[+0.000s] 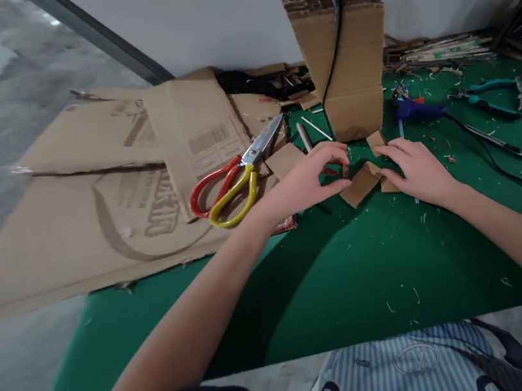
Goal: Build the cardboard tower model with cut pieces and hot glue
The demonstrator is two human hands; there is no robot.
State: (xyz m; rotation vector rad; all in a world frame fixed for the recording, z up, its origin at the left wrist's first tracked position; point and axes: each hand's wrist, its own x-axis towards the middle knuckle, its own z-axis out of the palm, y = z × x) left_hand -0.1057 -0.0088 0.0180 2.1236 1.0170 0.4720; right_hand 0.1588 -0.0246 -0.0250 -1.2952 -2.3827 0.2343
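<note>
Best done slowly: keep both thumbs pressing the small cardboard pieces (361,183) flat on the green mat (350,273) while aligning edges. Left hand (310,179) pinching narrowly at the pieces' 9 o'clock edge; right hand (415,170) spread flat at 3 o'clock. Matte, stiff corrugated brown. At 12 o'clock, upright cardboard tower (344,67); at 9 o'clock, glossy red-and-yellow scissors (234,183).

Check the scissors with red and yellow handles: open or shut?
Shut. The scissors with one red and one yellow handle lie on the flattened brown cardboard sheets, blades together in one point, handle loops nearly touching.
</note>
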